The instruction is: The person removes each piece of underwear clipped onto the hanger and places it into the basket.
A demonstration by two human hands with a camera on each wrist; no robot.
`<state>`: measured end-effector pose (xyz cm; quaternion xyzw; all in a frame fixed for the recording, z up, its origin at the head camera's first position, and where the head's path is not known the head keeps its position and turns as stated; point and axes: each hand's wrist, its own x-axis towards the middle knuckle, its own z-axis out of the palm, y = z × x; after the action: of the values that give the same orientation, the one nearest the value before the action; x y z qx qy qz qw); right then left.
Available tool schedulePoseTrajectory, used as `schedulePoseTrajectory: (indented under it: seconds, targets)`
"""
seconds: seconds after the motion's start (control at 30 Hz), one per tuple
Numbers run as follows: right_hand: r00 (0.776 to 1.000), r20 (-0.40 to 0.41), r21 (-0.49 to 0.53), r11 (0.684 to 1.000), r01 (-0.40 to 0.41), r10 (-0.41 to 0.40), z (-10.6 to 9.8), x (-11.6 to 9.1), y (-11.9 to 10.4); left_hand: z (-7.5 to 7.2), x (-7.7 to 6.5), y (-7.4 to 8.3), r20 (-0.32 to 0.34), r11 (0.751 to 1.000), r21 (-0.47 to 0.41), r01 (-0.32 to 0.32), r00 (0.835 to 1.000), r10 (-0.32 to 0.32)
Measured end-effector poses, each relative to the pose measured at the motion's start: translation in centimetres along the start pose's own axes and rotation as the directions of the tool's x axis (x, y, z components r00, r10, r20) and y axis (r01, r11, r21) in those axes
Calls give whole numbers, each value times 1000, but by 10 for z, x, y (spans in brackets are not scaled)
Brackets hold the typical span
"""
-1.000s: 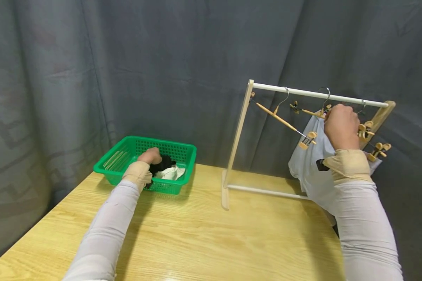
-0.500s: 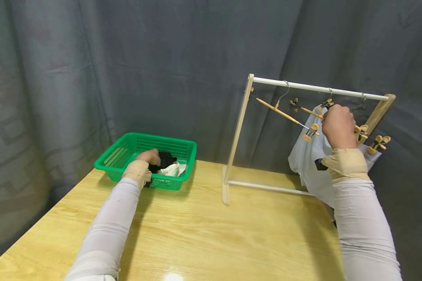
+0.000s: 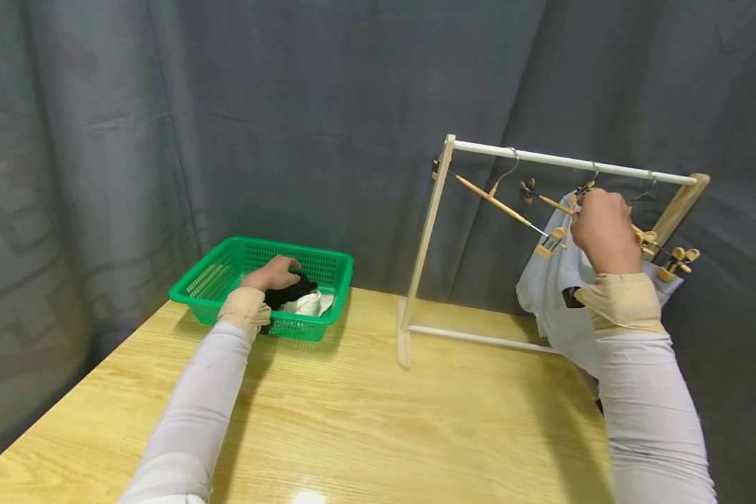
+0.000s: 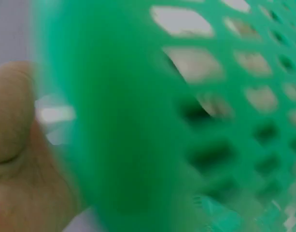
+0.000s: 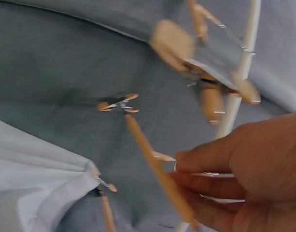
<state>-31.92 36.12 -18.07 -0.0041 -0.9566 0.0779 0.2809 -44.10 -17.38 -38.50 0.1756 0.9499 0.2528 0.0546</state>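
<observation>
My left hand (image 3: 276, 273) is over the green plastic basket (image 3: 192, 301), above a black cloth (image 3: 290, 291), its fingers extended and holding nothing visible. Beside the black cloth lies a white cloth (image 3: 311, 304). In the left wrist view, the basket's perforated wall hides most of that hand (image 4: 15, 154). My right hand (image 3: 605, 227) is raised at the rack. In the right wrist view, its thumb and fingers (image 5: 205, 157) pinch a wooden clip hanger (image 5: 147, 152) close to the hook. A pale garment (image 5: 27, 169) hangs from a clip on another hanger.
The rack's white rail (image 3: 544, 159) and wooden upright (image 3: 430, 238) stand at the right of the wooden table (image 3: 378, 427). A hanger without a garment (image 3: 493, 201) hangs at the rail's left end. A grey curtain (image 3: 327, 105) closes off the back.
My left hand has risen slightly from the black cloth and its fingers have straightened. My right hand has shifted slightly left at the rack; the hangers sway a little.
</observation>
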Motion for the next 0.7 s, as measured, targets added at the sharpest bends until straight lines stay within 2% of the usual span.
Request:
schedulePoseTrajectory:
  seconds: [0.07, 0.13, 0.23, 0.37, 0.47, 0.57, 0.7]
  targets:
    - [1000, 11, -2, 1000, -5, 5, -7, -2, -6, 1, 3, 11, -59, 996, -43, -76, 996, 73]
    - [1000, 22, 1, 1000, -13, 13, -14, -4, -9, 2, 8, 23, -111, 983, -97, -154, 984, 143]
    - [999, 34, 27, 999, -22, 21, -26, -6, -7, 7, 17, 44, -184, 950, -168, -264, 955, 233]
    - [997, 59, 65, 996, -59, 56, -41, -10, 5, 19, 32, 70, -283, 890, -236, -390, 904, 321]
    - [989, 86, 72, 989, -126, 120, -48, -14, 19, 33, 42, 87, -331, 828, -318, -461, 873, 359]
    - [979, 102, 70, 980, -184, 177, -53, -21, 33, 52, 50, 104, -349, 759, -411, -504, 857, 380]
    - [973, 96, 51, 975, -216, 211, -56, -29, 53, 78, 60, 131, -363, 700, -481, -527, 847, 388]
